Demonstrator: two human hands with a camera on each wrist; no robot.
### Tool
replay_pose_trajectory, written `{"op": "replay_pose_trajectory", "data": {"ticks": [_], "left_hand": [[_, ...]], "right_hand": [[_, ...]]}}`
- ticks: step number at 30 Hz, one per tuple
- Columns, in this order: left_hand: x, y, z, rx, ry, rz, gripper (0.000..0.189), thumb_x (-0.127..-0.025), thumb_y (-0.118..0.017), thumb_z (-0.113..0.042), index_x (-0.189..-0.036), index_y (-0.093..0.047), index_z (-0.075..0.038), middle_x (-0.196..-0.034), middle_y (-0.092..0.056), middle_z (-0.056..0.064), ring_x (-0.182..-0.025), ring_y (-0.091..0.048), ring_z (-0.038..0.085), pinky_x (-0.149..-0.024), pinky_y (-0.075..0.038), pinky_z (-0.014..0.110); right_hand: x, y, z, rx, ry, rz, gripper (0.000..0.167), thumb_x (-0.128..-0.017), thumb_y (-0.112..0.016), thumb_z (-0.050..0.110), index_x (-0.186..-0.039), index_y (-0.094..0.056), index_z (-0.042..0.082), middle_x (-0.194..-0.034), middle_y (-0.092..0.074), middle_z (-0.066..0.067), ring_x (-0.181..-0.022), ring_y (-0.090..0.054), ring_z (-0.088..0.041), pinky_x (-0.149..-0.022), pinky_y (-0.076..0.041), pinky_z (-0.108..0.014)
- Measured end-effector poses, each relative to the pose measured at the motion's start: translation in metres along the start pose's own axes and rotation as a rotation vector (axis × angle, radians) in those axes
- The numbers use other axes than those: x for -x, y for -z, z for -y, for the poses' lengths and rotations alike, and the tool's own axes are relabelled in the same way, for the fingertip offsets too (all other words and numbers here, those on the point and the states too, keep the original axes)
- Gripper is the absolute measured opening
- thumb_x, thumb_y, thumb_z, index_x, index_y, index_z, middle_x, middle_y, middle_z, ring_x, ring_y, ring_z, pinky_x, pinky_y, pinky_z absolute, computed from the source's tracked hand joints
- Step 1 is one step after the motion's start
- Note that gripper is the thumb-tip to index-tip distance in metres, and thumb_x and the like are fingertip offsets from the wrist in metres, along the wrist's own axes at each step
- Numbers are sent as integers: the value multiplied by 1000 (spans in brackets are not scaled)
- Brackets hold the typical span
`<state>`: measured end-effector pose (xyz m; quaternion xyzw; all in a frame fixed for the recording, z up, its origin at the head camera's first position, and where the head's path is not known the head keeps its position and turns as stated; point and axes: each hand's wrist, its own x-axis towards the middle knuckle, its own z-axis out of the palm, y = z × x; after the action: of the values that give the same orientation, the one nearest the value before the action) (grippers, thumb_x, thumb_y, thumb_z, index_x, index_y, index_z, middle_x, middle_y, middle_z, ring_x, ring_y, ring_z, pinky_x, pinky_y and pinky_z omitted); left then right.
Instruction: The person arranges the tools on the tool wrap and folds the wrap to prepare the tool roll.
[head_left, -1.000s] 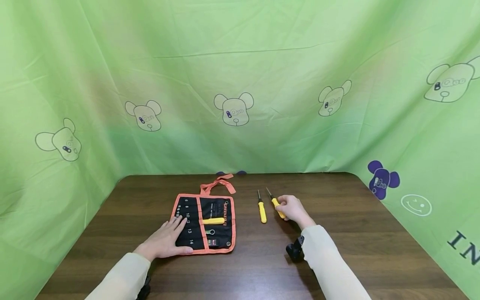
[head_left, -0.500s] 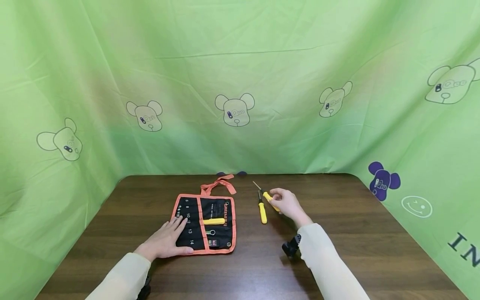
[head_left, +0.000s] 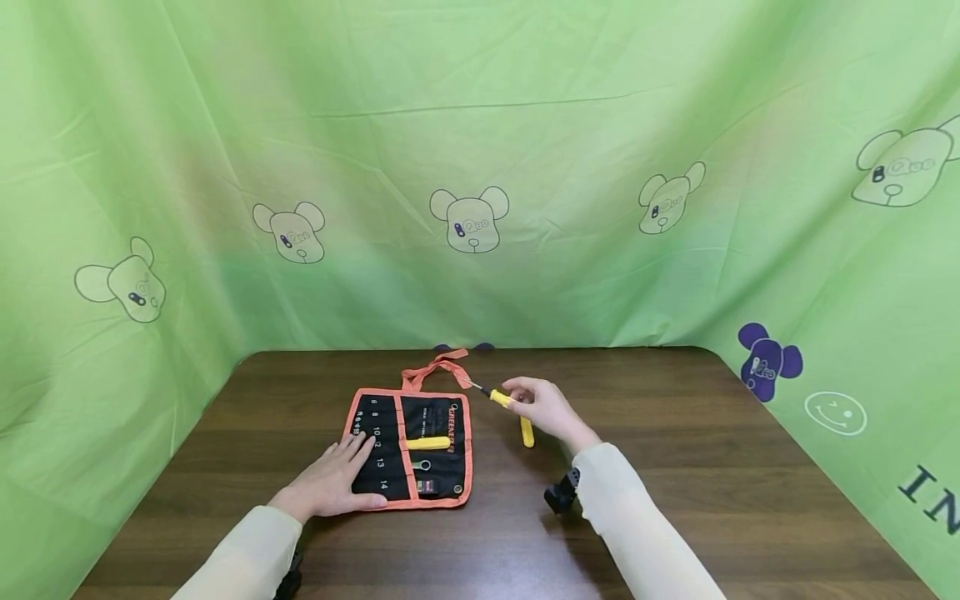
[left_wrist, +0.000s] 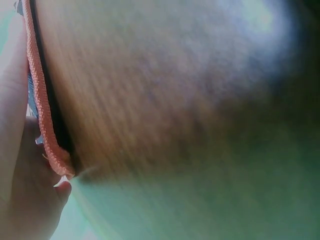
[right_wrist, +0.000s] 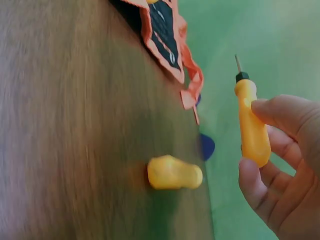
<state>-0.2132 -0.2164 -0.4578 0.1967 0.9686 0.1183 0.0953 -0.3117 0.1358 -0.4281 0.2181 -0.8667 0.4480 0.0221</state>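
A black tool pouch (head_left: 438,417) with orange trim lies spread on the table, a yellow handle (head_left: 428,443) and a wrench end (head_left: 424,465) showing from its right-hand pockets. My left hand (head_left: 330,481) rests on the pouch's left part with its fingers spread. In the left wrist view the orange edge (left_wrist: 42,105) runs alongside that hand. My right hand (head_left: 551,408) pinches a screwdriver (right_wrist: 253,127) by its yellow handle, above the table, its shaft pointing left toward the pouch. Under this hand another screwdriver (head_left: 527,432) lies on the table, partly hidden.
An orange tie strap (head_left: 435,367) trails from the pouch's top edge toward the back of the brown wooden table (head_left: 645,392). Behind the table and at its sides hangs a green printed curtain (head_left: 570,283).
My right hand has lifted the screwdriver from the right side and carried it left, over the other screwdriver; its shaft has swung toward the pouch. My left hand has stayed put.
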Motion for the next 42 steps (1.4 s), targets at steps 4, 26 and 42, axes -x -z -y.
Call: {"op": "replay_pose_trajectory", "data": {"ticks": [4,26,42], "left_hand": [[0,1,0,2,6,1,101,-77,-48,-73,-143,-27,0,-146,-22,22,-134,-17,36,-105,-18,50],[1,2,-1,17,-10,-10,99,-78,-50,-69,-143,-27,2,-146,-22,24,-134,-18,37,-105,-18,51],[1,1,0,14,-17,-11,100,-78,-50,-70,-143,-26,2,-146,-21,23,-134,-17,37,-105,-18,51]], "right_hand": [[-3,-9,8,14,-23,56,26,-84,-65,5,-110,-65,3,-82,-61,0,-70,-52,-15,-60,-45,-29],[-15,-52,31,151,35,243,22,-86,-64,8,-107,-68,9,-86,-61,3,-81,-55,-13,-70,-45,-31],[-17,-58,31,241,65,297,18,-86,-65,10,-103,-69,11,-84,-61,6,-77,-56,-10,-70,-45,-30]]}}
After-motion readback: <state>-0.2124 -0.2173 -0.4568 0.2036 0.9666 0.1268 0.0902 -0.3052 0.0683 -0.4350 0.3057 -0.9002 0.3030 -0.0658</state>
